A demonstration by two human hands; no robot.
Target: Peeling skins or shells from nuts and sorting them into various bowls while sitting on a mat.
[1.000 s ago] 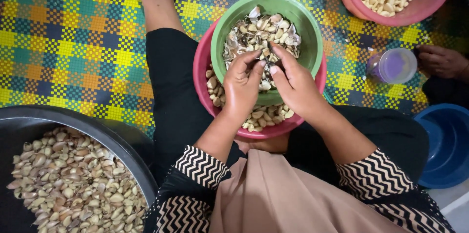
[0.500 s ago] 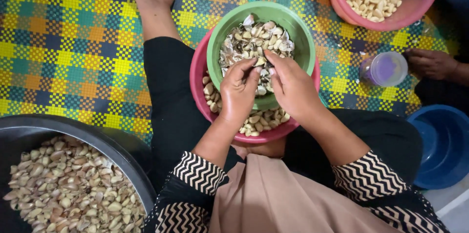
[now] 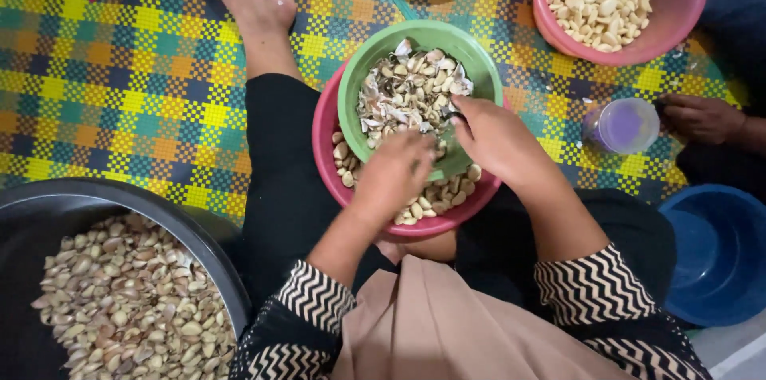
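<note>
The left hand (image 3: 392, 175) and right hand (image 3: 496, 139) met over the green bowl (image 3: 355, 85) of garlic skins, nested in a pink bowl (image 3: 325, 139) of cloves on the person's lap, above the mat (image 3: 120, 69). Peeling seemed underway (fingers curled; what they held was hidden). Since earlier, both hands had lowered toward the bowl's near rim.

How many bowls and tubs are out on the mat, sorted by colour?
Pink bowls: 2, one on the lap under the green one, one at the top right
Green bowl of peels, under the left hand and right hand: 1
Blue tub: 1
Black tub of unpeeled cloves: 1
Total: 5
</note>
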